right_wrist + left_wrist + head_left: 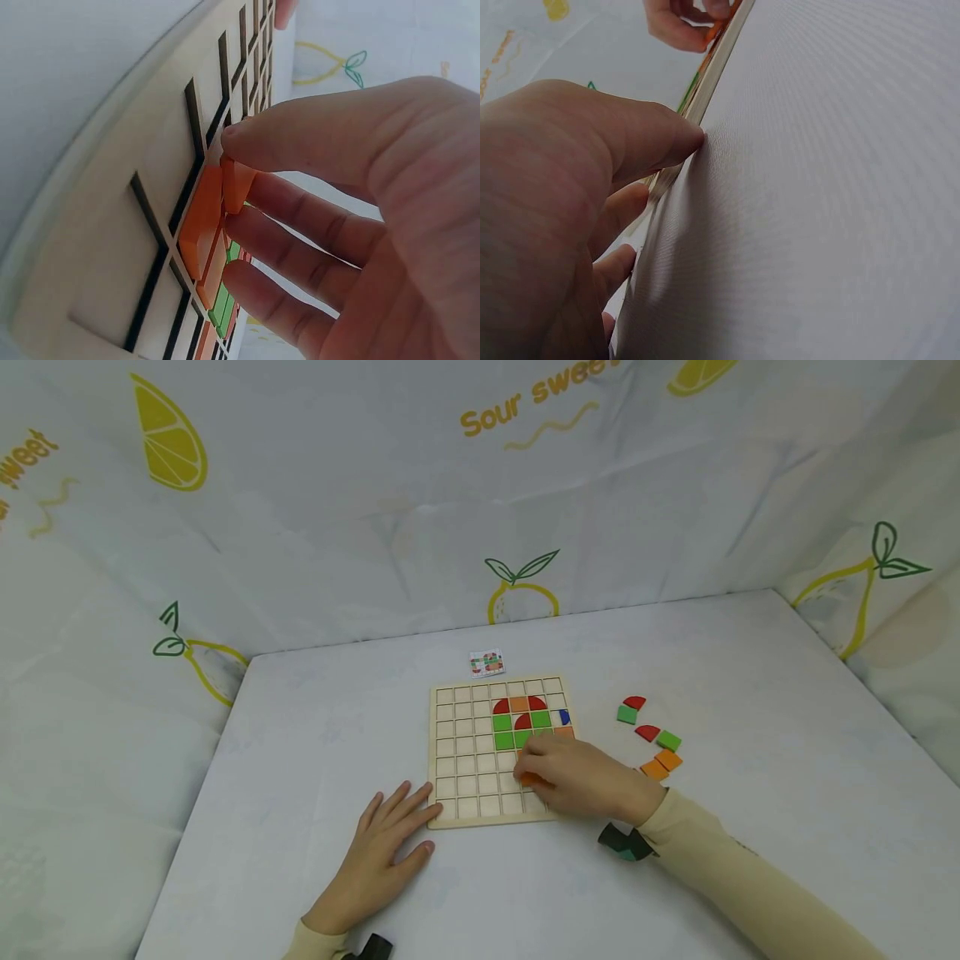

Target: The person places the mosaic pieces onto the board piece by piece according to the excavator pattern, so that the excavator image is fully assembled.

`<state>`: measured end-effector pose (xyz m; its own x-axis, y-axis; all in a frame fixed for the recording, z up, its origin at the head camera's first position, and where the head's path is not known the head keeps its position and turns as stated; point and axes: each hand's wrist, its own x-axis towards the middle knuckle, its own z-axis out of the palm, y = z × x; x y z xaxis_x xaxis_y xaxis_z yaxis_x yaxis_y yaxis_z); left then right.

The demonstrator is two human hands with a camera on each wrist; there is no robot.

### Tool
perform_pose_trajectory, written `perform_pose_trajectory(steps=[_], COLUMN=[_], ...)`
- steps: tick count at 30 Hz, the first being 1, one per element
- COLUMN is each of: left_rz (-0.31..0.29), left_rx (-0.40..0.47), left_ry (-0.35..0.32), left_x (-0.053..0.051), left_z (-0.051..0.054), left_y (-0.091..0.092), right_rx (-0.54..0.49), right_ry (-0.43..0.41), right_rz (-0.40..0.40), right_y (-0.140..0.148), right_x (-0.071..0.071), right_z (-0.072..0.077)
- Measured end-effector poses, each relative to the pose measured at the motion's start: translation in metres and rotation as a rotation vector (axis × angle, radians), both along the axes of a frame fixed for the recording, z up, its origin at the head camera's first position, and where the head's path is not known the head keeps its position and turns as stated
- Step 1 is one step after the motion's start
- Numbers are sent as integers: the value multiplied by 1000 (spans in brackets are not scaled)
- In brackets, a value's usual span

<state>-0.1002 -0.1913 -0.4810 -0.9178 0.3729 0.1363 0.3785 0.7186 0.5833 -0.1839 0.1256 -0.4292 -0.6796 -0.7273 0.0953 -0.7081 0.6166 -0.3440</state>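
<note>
A wooden grid board (pixel 465 766) lies on the table, with red, green and orange pieces in its upper right cells. My right hand (pixel 573 777) is over the board's lower right part; in the right wrist view this hand (pixel 322 202) pinches an orange piece (pixel 238 180) between thumb and fingers, beside another orange piece (pixel 201 221) on the grid. My left hand (pixel 378 856) rests with spread, fairly straight fingers at the board's lower left corner, and the left wrist view shows this hand (pixel 577 172) with its thumb by the board's edge (pixel 720 64).
Loose red, green and orange pieces lie right of the board, among them a green one (pixel 668 741) and a red one (pixel 647 733). A small patterned card (pixel 487 663) lies behind the board. A printed cloth (pixel 360 527) hangs behind the table (pixel 300 718).
</note>
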Motion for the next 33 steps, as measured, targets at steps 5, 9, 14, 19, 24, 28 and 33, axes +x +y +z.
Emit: perform_pose_trajectory(steps=[5, 9, 14, 19, 24, 28, 33], left_rz=[-2, -1, 1, 0, -2, -5, -4], left_rx=[-1, 0, -4, -3, 0, 3, 0], left_ry=[-5, -16, -24, -23, 0, 19, 11], left_x=[0, 0, -1, -1, 0, 0, 0], left_z=[0, 1, 1, 1, 0, 0, 1], left_y=[0, 0, 0, 0, 1, 1, 1], right_rx=[20, 32, 49, 48, 114, 168, 170], right_ry=[-1, 1, 1, -34, -91, -107, -88], right_rz=[0, -1, 4, -29, -110, -126, -102], right_y=[-1, -1, 0, 5, 13, 19, 21], right_x=[1, 1, 1, -3, -8, -10, -12], right_z=[-1, -1, 0, 6, 13, 16, 14])
